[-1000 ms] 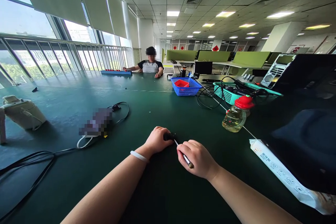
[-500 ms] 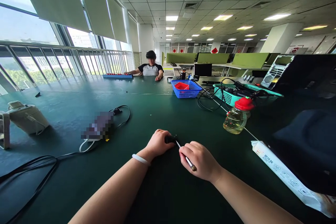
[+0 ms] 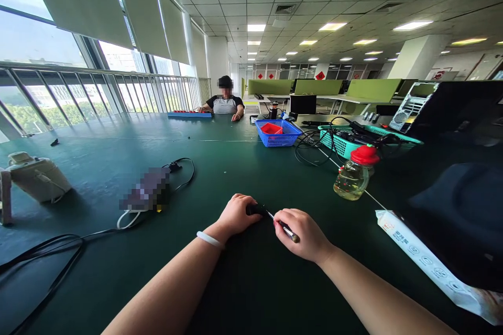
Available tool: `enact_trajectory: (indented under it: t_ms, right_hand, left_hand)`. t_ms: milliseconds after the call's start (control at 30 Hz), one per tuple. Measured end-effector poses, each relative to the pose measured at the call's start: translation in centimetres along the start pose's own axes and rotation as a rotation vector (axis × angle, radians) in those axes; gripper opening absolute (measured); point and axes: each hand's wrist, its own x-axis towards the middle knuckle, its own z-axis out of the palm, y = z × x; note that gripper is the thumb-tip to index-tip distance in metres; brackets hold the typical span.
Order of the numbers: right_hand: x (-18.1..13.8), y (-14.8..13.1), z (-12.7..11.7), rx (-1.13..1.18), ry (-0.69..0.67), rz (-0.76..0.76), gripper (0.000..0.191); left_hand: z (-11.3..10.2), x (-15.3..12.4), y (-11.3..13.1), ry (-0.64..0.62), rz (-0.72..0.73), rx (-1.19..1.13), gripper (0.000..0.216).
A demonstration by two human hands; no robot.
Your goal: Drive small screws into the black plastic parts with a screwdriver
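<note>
My left hand (image 3: pixel 239 214), with a white band at the wrist, rests on the dark green table with its fingers curled around a small black object (image 3: pixel 255 209). Most of that object is covered by my hand, so its kind cannot be made out. In my right hand (image 3: pixel 301 233) is a slim screwdriver (image 3: pixel 290 231) with a bright metal shaft and a dark handle. The shaft slants forward and left, and its tip is at the right end of the black object. Whether the tip touches it is too small to tell.
A clear bottle with a red lid (image 3: pixel 353 174) stands to the right, near a long white packet (image 3: pixel 432 267). Beyond are a blue basket (image 3: pixel 277 138) and a green basket (image 3: pixel 338 144) with cables. A beige container (image 3: pixel 37 178) stands left. A person (image 3: pixel 225 102) sits opposite.
My right hand and the screwdriver have shifted slightly up and to the right. My left hand stays in place. Across the table, the long blue tray by the person has slid right.
</note>
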Motion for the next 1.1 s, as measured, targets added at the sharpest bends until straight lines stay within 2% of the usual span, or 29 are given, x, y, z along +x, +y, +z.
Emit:
enact_trajectory:
  t_ms: [100, 200, 333, 467, 833, 1100]
  right_hand:
    - [0.0, 0.4, -0.4, 0.077, 0.069, 0.045, 0.014]
    - [-0.1, 0.2, -0.8, 0.115, 0.094, -0.003, 0.013]
    - [-0.2, -0.3, -0.6, 0.039, 0.033, -0.129, 0.012]
    - [-0.2, -0.6, -0.1, -0.051, -0.003, -0.190, 0.014]
    - [0.2, -0.6, -0.7, -0.159, -0.093, -0.237, 0.017]
    - [0.2, -0.4, -0.8, -0.165, -0.075, -0.267, 0.018]
  left_hand:
    - [-0.1, 0.0, 0.0, -0.011, 0.009, 0.006, 0.030]
    - [0.0, 0.0, 0.0, -0.004, 0.019, 0.003, 0.030]
    - [0.1, 0.1, -0.1, 0.008, 0.016, -0.001, 0.031]
    - [0.1, 0.1, 0.0, 0.003, 0.002, 0.008, 0.033]
    - [0.2, 0.1, -0.2, 0.001, 0.007, 0.014, 0.035]
    - [0.2, 0.2, -0.1, 0.007, 0.019, 0.009, 0.032]
